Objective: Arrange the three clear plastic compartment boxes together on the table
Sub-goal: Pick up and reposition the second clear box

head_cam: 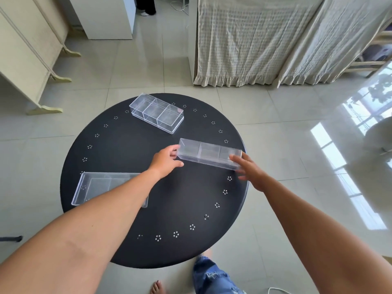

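Observation:
Three clear plastic compartment boxes are on the round black table (131, 149). One box (157, 112) lies flat at the far side. Another box (95, 187) lies at the near left, partly hidden under my left forearm. The third box (209, 154) is tipped on its long side at the right, held between both hands. My left hand (166, 161) grips its left end. The fingers of my right hand (249, 169) press on its right end.
Tiled floor surrounds the table. A cream cabinet (27, 60) stands at the left, a curtained frame (265, 39) behind the table, and a white unit (106, 18) further back. My leg in jeans (212, 276) and a bare foot (158, 287) are below the table's near edge.

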Demonstrator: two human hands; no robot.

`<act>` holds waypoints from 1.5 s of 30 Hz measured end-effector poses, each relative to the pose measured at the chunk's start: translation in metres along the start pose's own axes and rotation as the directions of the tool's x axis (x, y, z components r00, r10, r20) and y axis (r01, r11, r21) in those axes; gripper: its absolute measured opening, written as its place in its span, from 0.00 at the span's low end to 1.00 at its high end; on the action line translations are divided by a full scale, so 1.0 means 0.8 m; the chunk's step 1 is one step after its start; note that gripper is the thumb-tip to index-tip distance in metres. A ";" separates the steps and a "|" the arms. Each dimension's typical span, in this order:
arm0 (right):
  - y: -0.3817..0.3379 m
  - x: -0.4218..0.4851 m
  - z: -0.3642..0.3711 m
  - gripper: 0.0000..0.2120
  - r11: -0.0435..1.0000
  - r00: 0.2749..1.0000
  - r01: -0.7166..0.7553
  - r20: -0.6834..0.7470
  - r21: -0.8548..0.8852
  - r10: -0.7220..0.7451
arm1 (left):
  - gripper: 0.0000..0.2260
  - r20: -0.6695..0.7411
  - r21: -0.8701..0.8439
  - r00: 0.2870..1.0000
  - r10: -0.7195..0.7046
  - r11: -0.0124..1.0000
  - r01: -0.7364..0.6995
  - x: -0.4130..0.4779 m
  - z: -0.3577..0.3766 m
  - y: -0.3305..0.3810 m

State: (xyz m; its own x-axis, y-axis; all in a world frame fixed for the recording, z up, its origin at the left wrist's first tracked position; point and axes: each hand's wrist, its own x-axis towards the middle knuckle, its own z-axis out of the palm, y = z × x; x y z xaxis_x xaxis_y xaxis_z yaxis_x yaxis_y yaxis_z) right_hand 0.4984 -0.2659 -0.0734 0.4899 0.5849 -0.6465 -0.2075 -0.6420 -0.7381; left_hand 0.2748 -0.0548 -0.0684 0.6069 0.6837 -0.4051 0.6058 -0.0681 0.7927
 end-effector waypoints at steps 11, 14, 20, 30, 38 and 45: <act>-0.030 -0.006 0.014 0.45 0.990 0.989 -0.141 0.045 -0.006 0.141 | 0.12 -0.208 -0.075 0.975 -0.082 0.995 0.067 0.000 0.002 0.009; -0.030 0.001 0.014 0.50 0.987 0.987 -0.160 0.027 -0.020 0.161 | 0.11 -0.211 -0.105 0.964 -0.159 0.985 0.140 0.002 0.004 0.005; -0.035 0.022 0.013 0.43 0.981 0.982 -0.183 -0.057 -0.057 0.180 | 0.09 -0.188 -0.115 0.953 -0.238 0.969 0.220 0.007 0.015 -0.001; -0.030 0.048 0.017 0.36 0.961 0.953 -0.235 -0.230 -0.147 0.198 | 0.08 -0.169 -0.169 0.935 -0.312 0.944 0.285 0.017 0.023 0.008; -0.031 0.064 0.018 0.32 0.956 0.935 -0.222 -0.320 -0.190 0.154 | 0.06 -0.171 -0.180 0.928 -0.330 0.937 0.300 0.018 0.027 0.016; -0.026 0.067 0.009 0.28 0.945 0.939 -0.205 -0.324 -0.255 0.116 | 0.10 -0.167 -0.168 0.921 -0.353 0.930 0.327 0.016 0.029 0.027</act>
State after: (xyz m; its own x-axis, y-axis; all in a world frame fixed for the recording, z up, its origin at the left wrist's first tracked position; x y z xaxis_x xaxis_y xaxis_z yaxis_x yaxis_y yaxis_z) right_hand 0.5230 -0.2176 -0.0946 0.7100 0.3139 -0.6304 -0.0803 -0.8532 -0.5153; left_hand 0.3072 -0.0644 -0.0672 0.2591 0.7745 -0.5771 0.6754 0.2819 0.6815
